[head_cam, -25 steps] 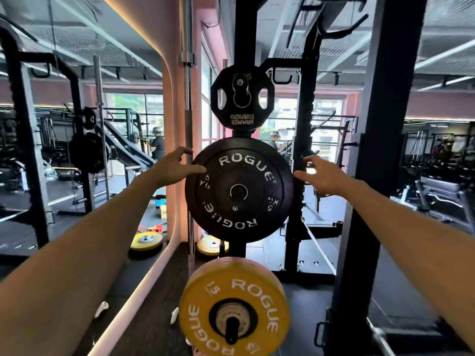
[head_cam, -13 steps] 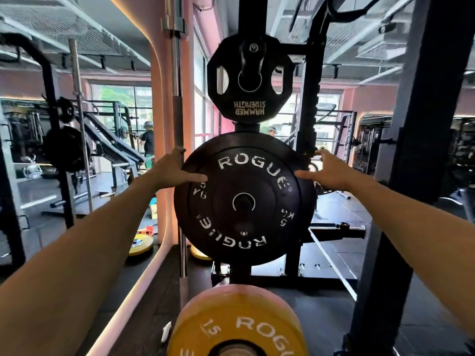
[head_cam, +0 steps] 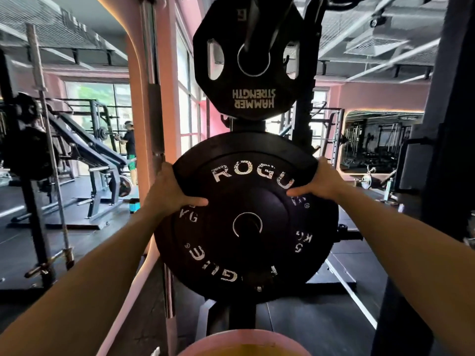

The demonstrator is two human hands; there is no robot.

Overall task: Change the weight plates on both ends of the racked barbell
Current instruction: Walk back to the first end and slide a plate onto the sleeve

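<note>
Head view: the black plate (head_cam: 246, 219) hangs mid-frame on a rack peg. The left hand (head_cam: 167, 191) grips its left rim and the right hand (head_cam: 321, 181) its right rim, thumbs across the face, fingers curled behind. Another plate (head_cam: 246, 55) hangs above; a yellow plate (head_cam: 244, 345) sits near, below.

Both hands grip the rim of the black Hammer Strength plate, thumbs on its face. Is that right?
Not quite. In the head view the left hand and right hand grip the black Rogue plate; the Hammer Strength plate hangs untouched above it.
</note>
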